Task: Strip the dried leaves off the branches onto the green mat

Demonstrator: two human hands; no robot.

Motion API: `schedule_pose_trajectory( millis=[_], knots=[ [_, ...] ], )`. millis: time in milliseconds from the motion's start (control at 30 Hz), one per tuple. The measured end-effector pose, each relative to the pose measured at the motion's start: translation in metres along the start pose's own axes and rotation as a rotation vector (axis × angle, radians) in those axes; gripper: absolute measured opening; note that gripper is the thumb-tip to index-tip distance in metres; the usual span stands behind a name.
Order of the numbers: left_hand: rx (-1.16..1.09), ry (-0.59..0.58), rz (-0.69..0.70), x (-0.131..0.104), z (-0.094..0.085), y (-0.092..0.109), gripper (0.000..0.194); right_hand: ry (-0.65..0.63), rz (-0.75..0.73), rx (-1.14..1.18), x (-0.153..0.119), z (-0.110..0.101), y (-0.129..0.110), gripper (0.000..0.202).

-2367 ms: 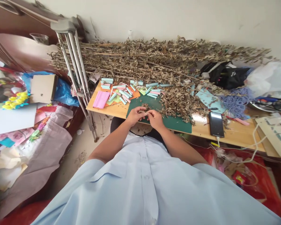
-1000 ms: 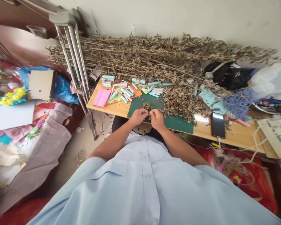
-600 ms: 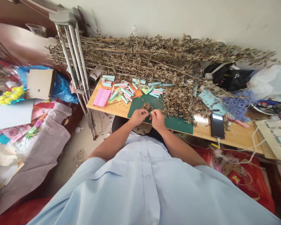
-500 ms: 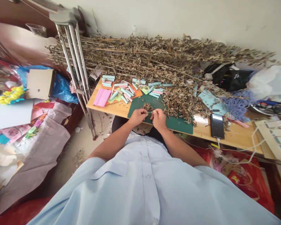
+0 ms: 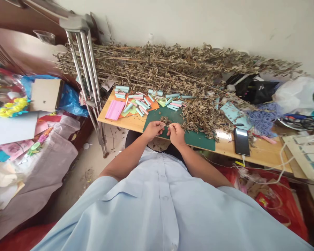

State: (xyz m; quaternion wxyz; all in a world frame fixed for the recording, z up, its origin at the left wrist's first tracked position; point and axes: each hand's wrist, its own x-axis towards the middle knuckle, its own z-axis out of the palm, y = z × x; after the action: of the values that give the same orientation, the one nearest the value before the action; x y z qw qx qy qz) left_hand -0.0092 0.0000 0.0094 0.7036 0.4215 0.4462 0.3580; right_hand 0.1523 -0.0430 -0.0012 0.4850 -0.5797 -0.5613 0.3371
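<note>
My left hand (image 5: 153,130) and my right hand (image 5: 177,134) are close together over the front edge of the green mat (image 5: 151,120). Fingers of both are pinched on a small, thin, pale piece between them, too small to name. Just behind the fingers lies a little heap of crumbled dry leaves (image 5: 165,119). A bigger pile of dry leaves (image 5: 199,116) covers the right part of the mat. Several blue and pink paper rolls (image 5: 141,104) lie behind and left of my hands, beside a pink paper stack (image 5: 115,109).
Long dried leafy stalks (image 5: 157,62) stretch along the wall. Metal crutches (image 5: 87,69) stand at the table's left end. A plugged-in phone (image 5: 242,141), purple cord (image 5: 263,116) and a white power strip (image 5: 303,153) are on the right.
My hands stay nearly in place, with the fingers shifted slightly around the small pale piece. The view has moved a little.
</note>
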Motion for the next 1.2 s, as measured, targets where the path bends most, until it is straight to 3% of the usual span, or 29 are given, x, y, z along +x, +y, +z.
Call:
schedule_pose_trajectory(
  millis=[200,367,567,900,1200],
  knots=[
    [-0.187,-0.087,-0.062,0.001,-0.007,0.009,0.033,-0.040,0.021,0.053,0.004,0.003,0.001,0.028],
    [-0.246,-0.186,-0.157,0.003,-0.011,0.016,0.049,-0.054,-0.168,-0.172,0.016,0.001,0.000,0.026],
    [-0.123,-0.148,-0.128,0.003,-0.010,0.015,0.029,-0.137,-0.301,-0.281,0.020,-0.003,-0.005,0.024],
    [-0.006,-0.085,-0.076,0.006,-0.005,0.005,0.016,-0.130,-0.242,-0.407,0.019,-0.006,-0.003,0.020],
    [0.083,-0.076,-0.069,0.005,-0.005,0.005,0.010,-0.115,-0.159,-0.352,0.019,-0.002,-0.005,0.020]
  ],
)
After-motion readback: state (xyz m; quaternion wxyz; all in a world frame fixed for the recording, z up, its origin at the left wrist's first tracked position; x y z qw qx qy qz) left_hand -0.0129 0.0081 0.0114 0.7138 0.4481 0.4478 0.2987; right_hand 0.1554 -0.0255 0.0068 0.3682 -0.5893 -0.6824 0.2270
